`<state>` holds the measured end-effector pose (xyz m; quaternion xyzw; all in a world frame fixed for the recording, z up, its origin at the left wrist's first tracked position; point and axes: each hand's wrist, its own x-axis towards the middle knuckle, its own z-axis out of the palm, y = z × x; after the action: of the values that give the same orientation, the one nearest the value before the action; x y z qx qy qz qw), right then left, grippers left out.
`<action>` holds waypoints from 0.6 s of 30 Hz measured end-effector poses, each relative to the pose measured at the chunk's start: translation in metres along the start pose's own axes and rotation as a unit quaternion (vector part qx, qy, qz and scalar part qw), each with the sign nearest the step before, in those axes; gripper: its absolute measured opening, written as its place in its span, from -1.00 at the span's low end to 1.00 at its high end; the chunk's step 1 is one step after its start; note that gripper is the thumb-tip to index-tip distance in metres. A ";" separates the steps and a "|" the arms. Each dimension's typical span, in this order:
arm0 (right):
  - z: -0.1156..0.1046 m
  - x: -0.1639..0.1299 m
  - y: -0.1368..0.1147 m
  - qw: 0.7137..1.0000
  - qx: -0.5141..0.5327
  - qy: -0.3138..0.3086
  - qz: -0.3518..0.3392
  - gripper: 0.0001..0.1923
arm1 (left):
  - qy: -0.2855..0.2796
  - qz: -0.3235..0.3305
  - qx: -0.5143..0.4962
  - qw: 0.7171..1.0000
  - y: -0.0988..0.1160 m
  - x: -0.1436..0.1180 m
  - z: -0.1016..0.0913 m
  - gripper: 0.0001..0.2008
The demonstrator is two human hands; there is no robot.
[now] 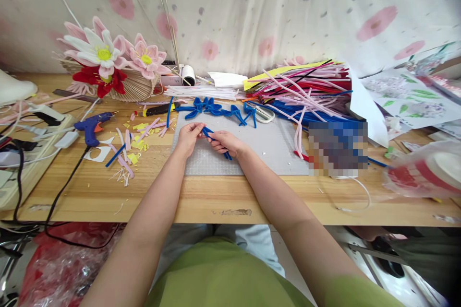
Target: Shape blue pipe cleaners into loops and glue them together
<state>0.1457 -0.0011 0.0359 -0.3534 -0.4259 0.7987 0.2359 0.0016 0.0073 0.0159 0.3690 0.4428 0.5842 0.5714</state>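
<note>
Blue pipe cleaner [216, 141], pinched between left hand [188, 137], right hand [227, 143]

Before you stands a wooden bench [201, 201] against a white floral curtain [288, 5] with pink and purple blooms, evenly daylit.

Lying on the mat [273, 146]: bent stems [216, 108] behind both hands; glue gun [92, 126] left, stem pile [306, 91] right.

Wooden table [216, 199] bears a grey cutting mat [266, 146]; blue glue gun [91, 126]; piled pipe cleaners [306, 91].
</note>
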 end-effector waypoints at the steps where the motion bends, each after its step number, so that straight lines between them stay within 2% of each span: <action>1: -0.001 0.001 0.000 1.000 0.006 -0.001 -0.005 -0.79 | -0.009 -0.007 -0.014 1.000 0.001 0.000 0.000 -0.77; 5: -0.005 0.002 0.000 0.999 0.037 -0.013 -0.023 -0.78 | -0.045 -0.024 -0.075 0.996 0.003 -0.003 0.002 -0.76; 11: -0.003 0.001 -0.001 0.999 0.030 -0.024 0.000 -0.77 | -0.018 -0.031 -0.094 0.995 0.003 -0.002 0.004 -0.85; 18: -0.001 0.002 0.001 0.999 0.018 -0.027 0.000 -0.77 | -0.001 -0.027 -0.066 0.997 0.007 -0.004 0.008 -0.87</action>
<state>0.1452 0.0000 0.0342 -0.3278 -0.4173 0.8156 0.2305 0.0069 0.0040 0.0252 0.3196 0.4125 0.5961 0.6103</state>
